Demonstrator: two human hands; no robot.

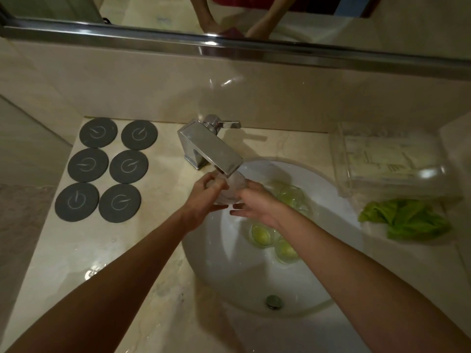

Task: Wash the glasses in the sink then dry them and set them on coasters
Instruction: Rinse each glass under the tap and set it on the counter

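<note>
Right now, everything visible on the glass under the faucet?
The glass is clear, short and looks like a tumbler, its outline blurred by running water. It sits tilted, mouth toward the chrome faucet spout, above the left part of the white sink. The left hand holds its left side; the right hand touches its right side, fingers partly extended. Whether it holds water cannot be told.
</note>
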